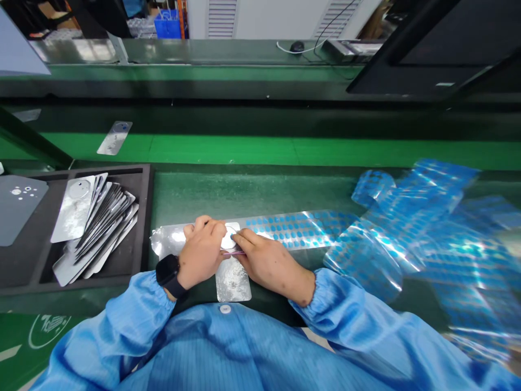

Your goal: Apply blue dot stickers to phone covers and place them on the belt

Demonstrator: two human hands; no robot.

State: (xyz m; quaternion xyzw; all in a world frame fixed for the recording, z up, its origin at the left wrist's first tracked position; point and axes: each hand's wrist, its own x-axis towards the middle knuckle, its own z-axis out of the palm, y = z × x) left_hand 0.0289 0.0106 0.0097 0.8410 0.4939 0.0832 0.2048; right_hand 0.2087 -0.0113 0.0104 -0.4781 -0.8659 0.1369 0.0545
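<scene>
My left hand (202, 252), with a black smartwatch (167, 274) on its wrist, curls over a small round white disc (228, 241). That disc lies on a silver metal plate (233, 281) on the bench. My right hand (271, 266) comes in from the other side, its fingertips at the disc, and a thin pink strip (234, 252) shows under them. A long transparent film (301, 229) printed with rows of blue dots runs right from under my hands. Much of the plate's top is hidden by my hands.
A black foam tray (77, 228) at the left holds a stack of silver plates (97, 222) and a grey perforated plate (16, 209). Loose blue-dotted film (423, 233) piles up at the right. Another plate (114, 137) lies on the green belt beyond.
</scene>
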